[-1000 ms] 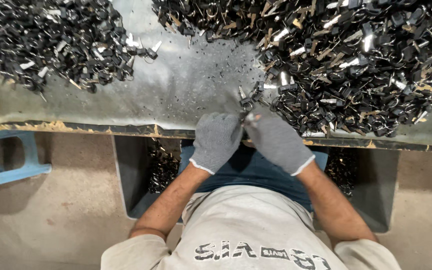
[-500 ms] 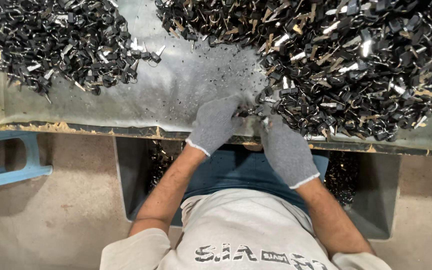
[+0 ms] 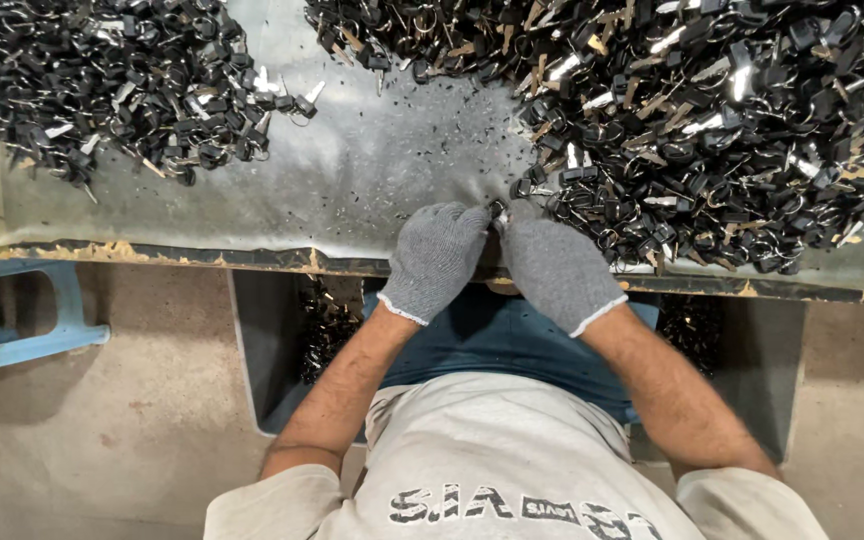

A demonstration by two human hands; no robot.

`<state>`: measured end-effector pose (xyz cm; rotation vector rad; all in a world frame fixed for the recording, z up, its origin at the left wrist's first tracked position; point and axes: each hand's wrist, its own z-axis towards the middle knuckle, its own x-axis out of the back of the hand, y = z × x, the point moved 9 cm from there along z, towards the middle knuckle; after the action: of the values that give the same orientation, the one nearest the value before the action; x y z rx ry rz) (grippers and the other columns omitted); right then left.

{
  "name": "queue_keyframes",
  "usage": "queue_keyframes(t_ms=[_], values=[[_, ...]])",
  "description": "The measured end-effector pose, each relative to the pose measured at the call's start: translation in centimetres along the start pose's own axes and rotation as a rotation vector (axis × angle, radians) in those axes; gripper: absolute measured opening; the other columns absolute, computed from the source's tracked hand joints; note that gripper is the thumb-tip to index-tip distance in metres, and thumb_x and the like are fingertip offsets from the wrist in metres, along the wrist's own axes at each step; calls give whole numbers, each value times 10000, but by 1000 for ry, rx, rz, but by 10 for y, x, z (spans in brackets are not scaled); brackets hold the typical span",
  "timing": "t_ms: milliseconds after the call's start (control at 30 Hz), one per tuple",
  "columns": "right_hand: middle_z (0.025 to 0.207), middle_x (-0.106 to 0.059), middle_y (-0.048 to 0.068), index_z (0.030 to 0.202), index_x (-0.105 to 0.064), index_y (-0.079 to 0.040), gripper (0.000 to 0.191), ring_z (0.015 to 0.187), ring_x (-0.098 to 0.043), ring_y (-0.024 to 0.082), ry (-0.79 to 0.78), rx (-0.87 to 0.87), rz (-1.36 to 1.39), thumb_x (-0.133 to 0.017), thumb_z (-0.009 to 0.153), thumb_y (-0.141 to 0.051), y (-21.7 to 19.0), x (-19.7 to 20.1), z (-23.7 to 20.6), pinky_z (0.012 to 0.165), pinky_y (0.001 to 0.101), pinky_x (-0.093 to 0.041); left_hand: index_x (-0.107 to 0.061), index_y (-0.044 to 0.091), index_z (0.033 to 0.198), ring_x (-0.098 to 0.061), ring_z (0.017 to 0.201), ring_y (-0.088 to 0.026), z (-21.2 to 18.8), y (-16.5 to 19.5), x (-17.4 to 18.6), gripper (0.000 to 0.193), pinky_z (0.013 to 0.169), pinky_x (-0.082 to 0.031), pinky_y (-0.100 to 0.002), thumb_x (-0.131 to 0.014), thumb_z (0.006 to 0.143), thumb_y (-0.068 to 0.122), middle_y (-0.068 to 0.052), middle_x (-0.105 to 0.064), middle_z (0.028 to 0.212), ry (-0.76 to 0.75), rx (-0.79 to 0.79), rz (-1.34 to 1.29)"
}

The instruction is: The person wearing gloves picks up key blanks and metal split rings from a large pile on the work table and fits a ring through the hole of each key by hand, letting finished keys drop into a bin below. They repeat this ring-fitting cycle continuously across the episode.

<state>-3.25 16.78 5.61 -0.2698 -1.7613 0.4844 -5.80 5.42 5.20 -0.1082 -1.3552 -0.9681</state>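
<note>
Grey sheet-metal tabletop (image 3: 372, 190), scuffed and dusted with dark flecks, runs across the view with a worn front edge. At that edge the two gloved hands have come back together: half a second ago the left hand (image 3: 437, 260) was reaching up toward the heap while the right hung lower over the rim, and now both sit knuckle to knuckle. Between their fingertips a small dark piece (image 3: 498, 210) is pinched, a key or its ring as far as can be told; both hands are closed on it, though the gloves hide just how the fingers lie. So one piece has been drawn out of the heap and is being worked between the fingers.

Just beyond and to the right of the right hand (image 3: 557, 268) spreads the big pile of black-headed keys on rings (image 3: 712, 130), its near edge touching the fingertips. Well off to the left lies a smaller, separate pile (image 3: 122, 80). Below the hands, under the table, grey bins (image 3: 262, 340) hold more dark pieces, and a blue stool (image 3: 22, 320) stands far left.
</note>
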Motion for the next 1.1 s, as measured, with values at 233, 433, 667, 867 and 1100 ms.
queue_keyframes(t_ms=[233, 433, 667, 867, 1100], values=[[844, -696, 256, 1349, -499, 75, 459, 700, -727, 362, 61, -117, -109, -580, 946, -129, -6, -6, -12, 500, 434, -594, -670, 56, 1120, -678, 951, -335, -10, 3, -2, 235, 871, -540, -463, -697, 899, 130, -139, -688, 984, 40, -29, 7], [868, -704, 216, 1415, -452, 34, 440, 742, -723, 343, -62, -114, -47, -551, 1025, -144, -5, -4, -3, 629, 435, -596, -667, 77, 1133, -687, 926, -316, -6, 0, 4, 298, 842, -544, -446, -737, 852, 149, -114, -691, 968, 77, -27, -20], [936, -746, 230, 1365, -516, 20, 408, 797, -737, 345, -55, -201, -77, -528, 1052, -242, 6, 5, -12, 610, 422, -585, -610, 12, 1264, -670, 842, -332, -10, -10, 8, 511, 770, -525, -460, -830, 839, 192, -89, -670, 873, 85, 139, -173], [1356, -616, 294, 1403, -501, 61, 488, 970, -719, 346, 51, -90, -218, -598, 990, -180, -9, -4, -16, 566, 414, -615, -633, 95, 1242, -680, 939, -308, -11, 5, 16, 434, 863, -530, -454, -746, 823, 90, -98, -682, 970, 148, -9, -90], [1250, -621, 235, 1069, -566, -169, 285, 1183, -653, 375, -10, 391, -256, -701, 905, -361, -31, -11, -9, 1126, 503, -563, -650, 93, 1217, -666, 945, -293, -14, 10, 10, 383, 858, -529, -459, -718, 841, 78, -87, -674, 981, 148, 32, -49]])
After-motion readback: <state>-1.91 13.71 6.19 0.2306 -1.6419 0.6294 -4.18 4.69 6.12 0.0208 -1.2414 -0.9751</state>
